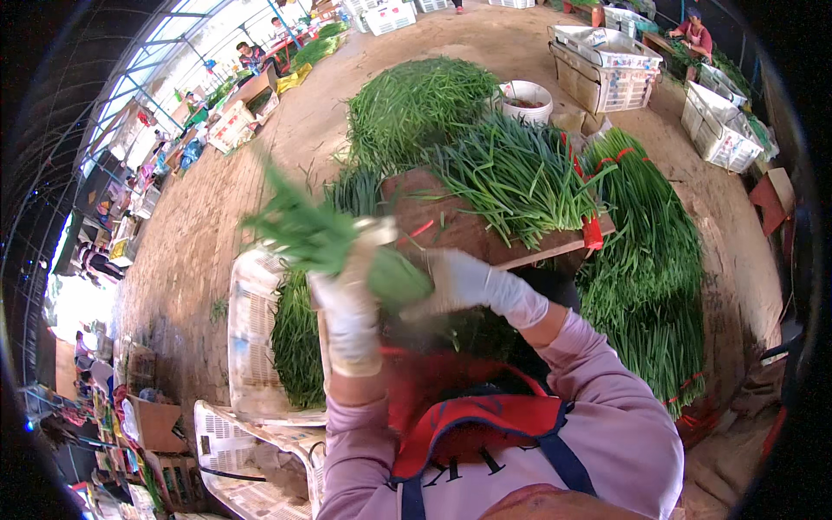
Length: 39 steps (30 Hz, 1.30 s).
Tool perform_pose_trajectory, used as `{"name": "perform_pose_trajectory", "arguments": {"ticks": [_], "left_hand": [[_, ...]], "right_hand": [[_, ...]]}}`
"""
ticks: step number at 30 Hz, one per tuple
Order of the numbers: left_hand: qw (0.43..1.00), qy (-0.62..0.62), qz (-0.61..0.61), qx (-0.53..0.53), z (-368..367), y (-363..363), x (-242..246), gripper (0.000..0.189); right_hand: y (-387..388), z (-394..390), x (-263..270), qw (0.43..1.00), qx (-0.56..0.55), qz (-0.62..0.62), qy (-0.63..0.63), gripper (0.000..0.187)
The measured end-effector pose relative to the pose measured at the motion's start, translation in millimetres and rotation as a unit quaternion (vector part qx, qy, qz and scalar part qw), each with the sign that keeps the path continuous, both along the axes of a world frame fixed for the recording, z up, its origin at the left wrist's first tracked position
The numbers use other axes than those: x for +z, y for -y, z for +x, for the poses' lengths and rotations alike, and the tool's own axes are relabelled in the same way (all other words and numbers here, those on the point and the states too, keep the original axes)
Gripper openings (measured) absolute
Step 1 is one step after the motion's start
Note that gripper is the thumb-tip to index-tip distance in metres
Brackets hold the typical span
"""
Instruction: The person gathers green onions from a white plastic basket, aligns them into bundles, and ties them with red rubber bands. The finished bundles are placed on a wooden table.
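My left hand [351, 299], in a white glove, grips a bunch of garlic chives [396, 276] raised over the near side of a brown work board [422, 188]. The leaves fan out to the upper left and are blurred by motion. My right hand [458, 279], also gloved, is at the other end of the bunch; blur hides whether its fingers touch it or hold anything. On the board lies a loose pile of chives [513, 175]. Red ties [591, 232] hang at its right edge, and a small red strip [421, 229] shows near my left hand.
Tied chive bundles [643, 260] are stacked right of the board. A large chive heap [416, 107] and a white bucket [528, 104] stand behind. At left are a plastic crate [250, 325] beside chives and another crate [240, 448]. Several people work farther off.
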<state>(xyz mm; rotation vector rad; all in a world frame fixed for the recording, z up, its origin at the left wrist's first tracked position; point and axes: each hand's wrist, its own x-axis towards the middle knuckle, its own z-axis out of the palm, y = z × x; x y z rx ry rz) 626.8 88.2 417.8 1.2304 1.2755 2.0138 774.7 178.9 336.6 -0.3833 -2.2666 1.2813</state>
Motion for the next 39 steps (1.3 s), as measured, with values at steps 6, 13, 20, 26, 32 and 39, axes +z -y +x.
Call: {"name": "perform_pose_trajectory", "arguments": {"ticks": [6, 13, 20, 26, 32, 39], "left_hand": [[0.944, 0.317, -0.037, 0.082, -89, 87, -66, 0.014], [0.924, 0.365, 0.078, 0.081, -172, 189, -169, 0.024], [0.882, 0.437, 0.159, 0.081, -210, 211, -231, 0.02], [0.898, 0.371, 0.235, -0.024, -236, 236, -235, 0.024], [0.873, 0.421, 0.242, 0.048, -232, 244, -236, 0.024], [0.849, 0.438, 0.139, 0.262, -226, 249, -229, 0.023]], "right_hand": [[83, -11, -151, 0.972, 0.112, -0.183, 0.094, 0.081], [103, -26, -174, 0.948, 0.046, -0.076, 0.307, 0.046], [82, -3, -177, 0.969, -0.014, 0.023, 0.244, 0.038], [43, 47, -163, 0.906, -0.166, 0.09, 0.38, 0.034], [66, -2, -146, 0.964, -0.033, 0.112, 0.239, 0.083], [89, -64, -200, 0.978, -0.039, -0.114, 0.172, 0.045]]}}
